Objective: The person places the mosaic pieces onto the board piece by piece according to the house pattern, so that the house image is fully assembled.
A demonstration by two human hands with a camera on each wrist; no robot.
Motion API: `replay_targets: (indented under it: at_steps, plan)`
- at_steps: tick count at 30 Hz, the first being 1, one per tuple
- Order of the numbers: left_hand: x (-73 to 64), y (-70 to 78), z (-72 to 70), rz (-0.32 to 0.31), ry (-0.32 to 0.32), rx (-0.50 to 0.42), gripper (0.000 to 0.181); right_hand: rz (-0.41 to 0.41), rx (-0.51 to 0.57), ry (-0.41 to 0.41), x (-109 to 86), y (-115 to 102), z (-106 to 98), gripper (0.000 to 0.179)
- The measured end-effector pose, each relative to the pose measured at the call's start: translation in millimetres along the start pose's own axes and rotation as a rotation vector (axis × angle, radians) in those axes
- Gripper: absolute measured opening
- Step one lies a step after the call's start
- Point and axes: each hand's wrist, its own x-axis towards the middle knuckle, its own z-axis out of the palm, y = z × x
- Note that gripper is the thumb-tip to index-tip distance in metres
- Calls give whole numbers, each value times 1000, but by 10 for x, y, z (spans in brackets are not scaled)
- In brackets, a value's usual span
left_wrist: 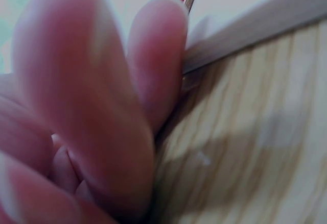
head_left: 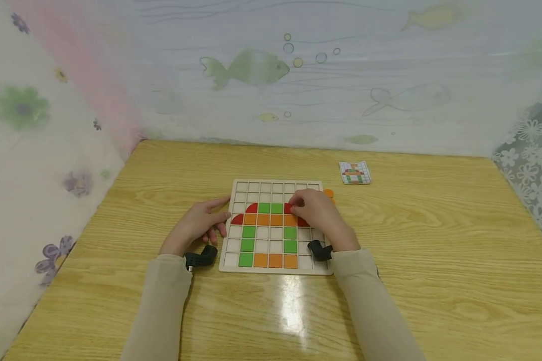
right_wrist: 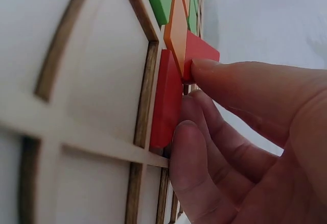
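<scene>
A wooden grid board (head_left: 226, 268) lies on the table, its tiles forming a pattern of green, orange and red. In the upper right of the pattern, my right hand (head_left: 318, 210) pinches a red tile (right_wrist: 204, 53) at its cell, thumb on its near edge. Another red tile (right_wrist: 166, 99) with a curved edge sits just below, close to the fingertips. My left hand (head_left: 198, 223) rests beside the board's left side with relaxed fingers, the fingertips (left_wrist: 158, 40) right at the wooden edge in the left wrist view. It holds nothing.
A small printed card (head_left: 355, 173) with a similar coloured grid pattern lies at the back right. Round orange pieces (head_left: 328, 193) show beyond the board's right edge, partly hidden by the right hand. A wall covering with fish drawings (head_left: 248, 70) stands behind the table.
</scene>
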Motion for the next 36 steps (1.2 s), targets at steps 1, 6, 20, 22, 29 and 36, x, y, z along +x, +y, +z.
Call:
replay_targets:
  at_steps: [1,6,20,22,29,36]
  plan:
    - [-1,1,0,1,-1,-2,51,1,-4,-3,2,2,0,13]
    - [-8,8,3,-1,-4,-14,51,28,-8,-15,1,-5,-2,16]
    - [2,5,8,-6,-1,-7,51,6,-31,7,5,-7,8,13]
    - [3,6,8,-6,-2,-4,51,13,-28,6,1,-7,6,13]
    - [-1,11,10,-10,-2,-4,51,34,-16,7,3,-6,3,9]
    - [-5,17,8,-15,-1,-4,50,44,-3,12,15,4,12,8]
